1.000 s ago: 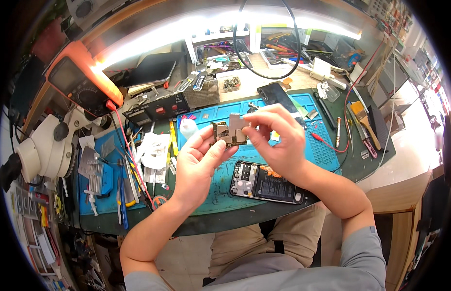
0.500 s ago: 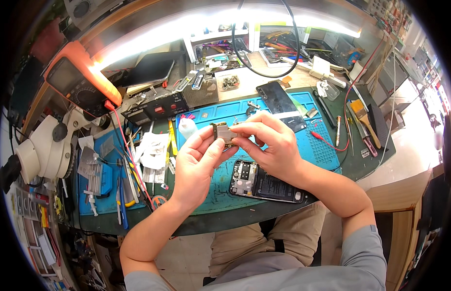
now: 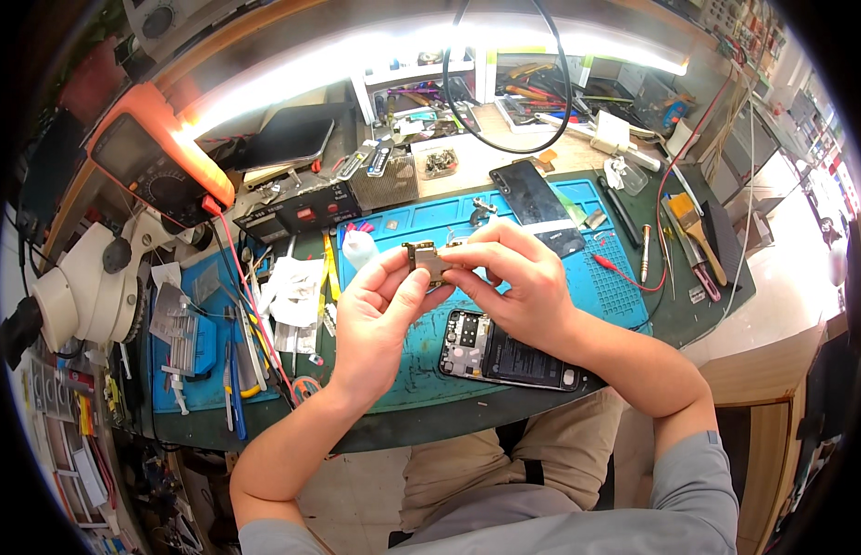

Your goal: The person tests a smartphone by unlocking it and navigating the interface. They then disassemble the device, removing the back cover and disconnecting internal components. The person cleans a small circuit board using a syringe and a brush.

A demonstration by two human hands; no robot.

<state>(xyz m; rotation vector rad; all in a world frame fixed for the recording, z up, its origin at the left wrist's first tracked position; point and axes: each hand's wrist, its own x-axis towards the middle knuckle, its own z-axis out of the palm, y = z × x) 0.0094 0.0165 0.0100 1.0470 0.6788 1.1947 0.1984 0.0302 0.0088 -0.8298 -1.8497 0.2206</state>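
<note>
Plate [image 3: 429,263] | raised earlier, now lowered over circuit board [image 3: 412,255] | hands [image 3: 377,310] gripping both

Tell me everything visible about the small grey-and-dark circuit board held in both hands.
The small grey-and-dark circuit board is thin and compact, with a smooth, metal-looking grey plate over its middle and dark edges with goldish specks. It is held up over the blue work mat, its plated face partly visible. The left hand grips its left part between thumb and fingers; the right hand has thumb and fingertips at its right end, hiding that part. Finer components are too small to make out.
</note>
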